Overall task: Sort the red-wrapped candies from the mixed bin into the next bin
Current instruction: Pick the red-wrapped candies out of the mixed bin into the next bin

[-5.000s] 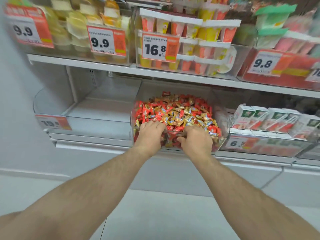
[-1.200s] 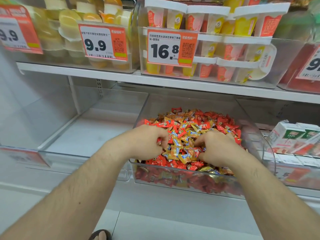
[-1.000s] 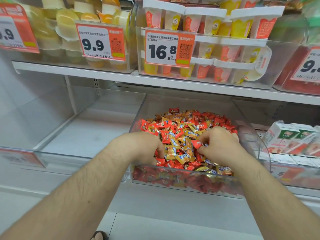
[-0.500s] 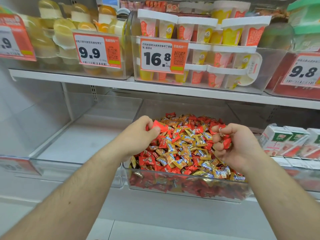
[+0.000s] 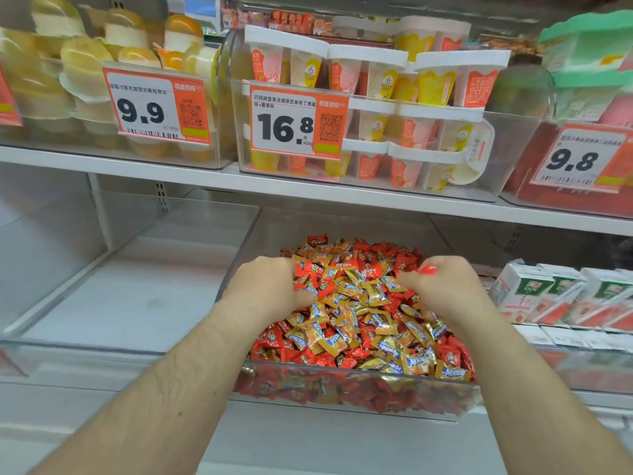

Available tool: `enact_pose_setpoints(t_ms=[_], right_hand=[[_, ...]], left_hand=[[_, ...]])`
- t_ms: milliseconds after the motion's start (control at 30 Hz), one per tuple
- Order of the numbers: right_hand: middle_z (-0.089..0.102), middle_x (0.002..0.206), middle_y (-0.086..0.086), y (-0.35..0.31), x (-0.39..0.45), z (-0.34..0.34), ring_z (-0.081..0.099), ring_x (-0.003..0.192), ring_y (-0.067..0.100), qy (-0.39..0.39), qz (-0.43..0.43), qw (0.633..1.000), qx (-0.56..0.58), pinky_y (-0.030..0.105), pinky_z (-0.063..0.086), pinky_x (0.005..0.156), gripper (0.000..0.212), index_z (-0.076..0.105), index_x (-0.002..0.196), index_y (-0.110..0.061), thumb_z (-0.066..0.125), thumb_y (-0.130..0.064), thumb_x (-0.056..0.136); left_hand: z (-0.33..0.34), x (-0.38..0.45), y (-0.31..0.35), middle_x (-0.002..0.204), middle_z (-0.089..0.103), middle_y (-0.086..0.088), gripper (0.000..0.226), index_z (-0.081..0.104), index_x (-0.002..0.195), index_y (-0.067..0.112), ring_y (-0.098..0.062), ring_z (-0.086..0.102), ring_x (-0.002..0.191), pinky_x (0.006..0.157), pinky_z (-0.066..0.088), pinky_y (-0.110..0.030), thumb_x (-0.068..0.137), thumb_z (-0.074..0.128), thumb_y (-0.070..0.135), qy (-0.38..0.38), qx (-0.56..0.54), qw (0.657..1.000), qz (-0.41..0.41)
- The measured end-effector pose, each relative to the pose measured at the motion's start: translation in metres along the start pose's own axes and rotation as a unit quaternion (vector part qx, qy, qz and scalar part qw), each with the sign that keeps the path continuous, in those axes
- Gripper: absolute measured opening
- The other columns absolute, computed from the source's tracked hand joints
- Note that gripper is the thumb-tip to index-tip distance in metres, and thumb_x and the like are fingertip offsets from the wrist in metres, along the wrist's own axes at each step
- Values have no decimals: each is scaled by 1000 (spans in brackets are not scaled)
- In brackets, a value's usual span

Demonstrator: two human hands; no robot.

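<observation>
two hands work one clear mixed bin [image 5: 356,394] heaped with red-wrapped candies [image 5: 448,354] and gold ones. left hand [image 5: 270,286] curled, fingers buried in the pile; right hand [image 5: 445,289] pinches a red candy [image 5: 428,269]. three price tags read 9.9 [image 5: 144,113], 16.8 [image 5: 284,126], 9.8 [image 5: 572,161]. next bin [image 5: 102,341] lies left.

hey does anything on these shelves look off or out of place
Yes: the candy bin mixes red and gold wrappers. On the shelf above, one pudding cup lies on its side while its neighbours stand upright.

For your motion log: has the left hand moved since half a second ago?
Yes. The left hand has dropped from above the bin's left wall onto the candies.
</observation>
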State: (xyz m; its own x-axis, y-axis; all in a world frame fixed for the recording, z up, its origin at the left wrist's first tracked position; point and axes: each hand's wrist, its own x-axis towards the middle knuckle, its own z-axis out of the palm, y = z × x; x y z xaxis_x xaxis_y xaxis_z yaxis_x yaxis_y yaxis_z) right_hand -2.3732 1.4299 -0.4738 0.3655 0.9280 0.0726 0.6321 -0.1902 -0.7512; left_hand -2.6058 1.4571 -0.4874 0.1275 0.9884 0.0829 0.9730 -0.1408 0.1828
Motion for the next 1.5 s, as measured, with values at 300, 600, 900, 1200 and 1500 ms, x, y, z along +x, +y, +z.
enact_pose_setpoints(t_ms=[300,600,900,1200,1500], right_hand=[[62,86,-7,13,-1,22,53,60,8,-88,-134,948,-276,28,47,63,36,68,114,-23,66,-12,80],[38,57,17,-5,-19,-1,35,52,23,4,-65,997,39,31,30,50,26,46,62,-5,67,-7,77],[62,61,2,-104,-75,51,38,45,15,-281,-22,926,250,23,21,43,27,46,67,-12,59,-4,90],[62,82,14,-183,-70,126,54,67,22,-337,46,911,233,24,49,46,9,62,80,-6,64,-2,88],[35,147,32,-187,-71,136,49,125,47,-345,73,900,256,43,54,86,44,45,139,-5,58,-15,98]], left_hand=[[6,5,0,110,61,1,43,61,113,25,-18,56,95,74,42,-28,82,69,54,41,-34,998,13],[-23,-25,-8,67,51,-2,22,56,82,17,-13,40,49,39,26,-20,90,65,35,-3,-551,835,-3],[-57,-50,-87,68,59,-7,13,54,79,11,-16,49,54,34,26,-14,91,49,12,-21,-767,618,-173],[-41,-50,-142,79,55,-9,21,51,80,16,-17,54,67,65,47,-28,90,47,-2,31,-648,722,-240],[-32,-52,-152,145,49,-1,54,44,144,13,-16,46,128,94,32,-22,93,45,-3,63,-528,823,-202]])
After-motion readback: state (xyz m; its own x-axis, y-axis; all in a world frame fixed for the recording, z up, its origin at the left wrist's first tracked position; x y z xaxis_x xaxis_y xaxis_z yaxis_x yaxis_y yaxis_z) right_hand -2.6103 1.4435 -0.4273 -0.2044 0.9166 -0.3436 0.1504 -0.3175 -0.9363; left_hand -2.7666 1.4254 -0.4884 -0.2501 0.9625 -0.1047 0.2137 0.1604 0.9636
